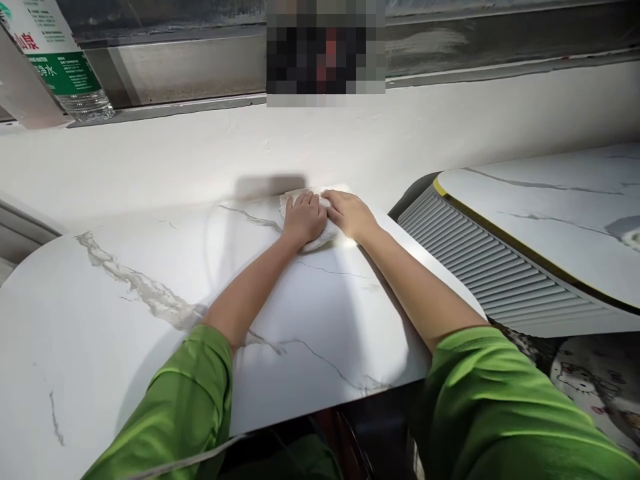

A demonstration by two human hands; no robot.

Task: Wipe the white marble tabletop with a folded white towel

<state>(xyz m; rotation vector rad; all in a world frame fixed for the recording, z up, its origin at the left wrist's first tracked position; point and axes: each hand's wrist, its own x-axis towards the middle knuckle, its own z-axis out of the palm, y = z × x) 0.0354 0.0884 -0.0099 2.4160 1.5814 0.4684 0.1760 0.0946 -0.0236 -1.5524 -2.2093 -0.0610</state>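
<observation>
Head camera view, looking down: two bare arms in short green fabric sleeves (185, 387) reach across a glossy white tabletop (320, 300) with grey marble-like veins and rounded corners. Both hands meet on a crumpled off-white cloth (320, 244), which lies at the tabletop's far edge, near its far right corner and close to a plain white wall (175, 160).

The left hand (306, 219) lies palm down over the cloth, its fingers nearly straight and close together. Just beside it, the right hand (350, 212) bends its fingers onto the cloth's right part. Whether either has gripped the fabric or only rests on it, I cannot tell.

Past the right edge stands a second white veined tabletop (540, 193) with a gold-and-black rim and grey ribbed side. A clear plastic bottle with a green-and-white label (75, 73) stands on the ledge above the wall, well apart from the hands.

A push too far forward could bunch the cloth against the wall and scrape the fingertips. A sideways slip could carry it over the right edge, since the corner curves away there. Such a long reach may also weaken control.
</observation>
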